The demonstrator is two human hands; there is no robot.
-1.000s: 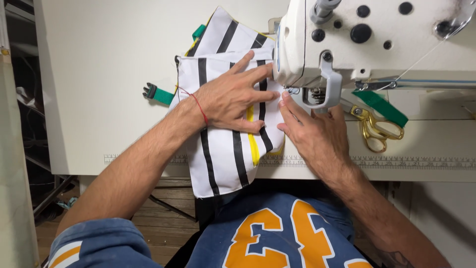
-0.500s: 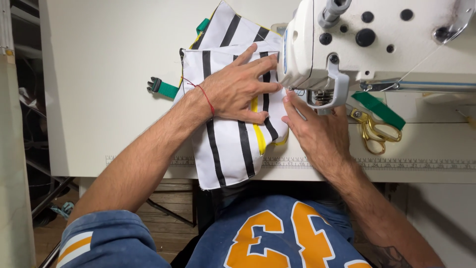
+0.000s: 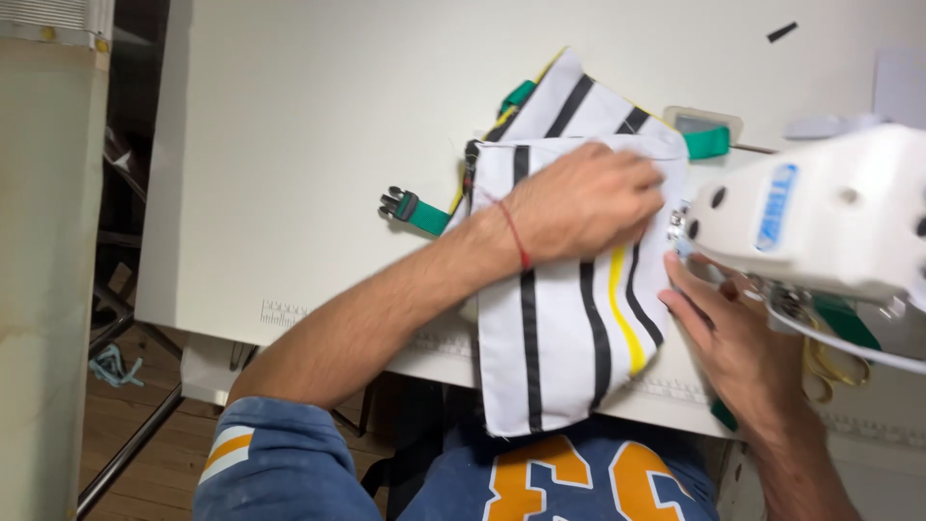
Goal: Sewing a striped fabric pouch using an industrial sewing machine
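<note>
Left hand [image 3: 579, 203] pressed flat, fingers spread, on the white fabric pouch with black and yellow stripes [image 3: 564, 328], which lies on the white desk [image 3: 289, 145], its near end hanging over the edge. Right hand [image 3: 733, 338] open against the pouch's right edge, under the white sewing machine head [image 3: 820, 222]. It looks like seam feeding; steady, even guidance is needed. A green strap with black buckle [image 3: 417, 209] trails left.
</note>
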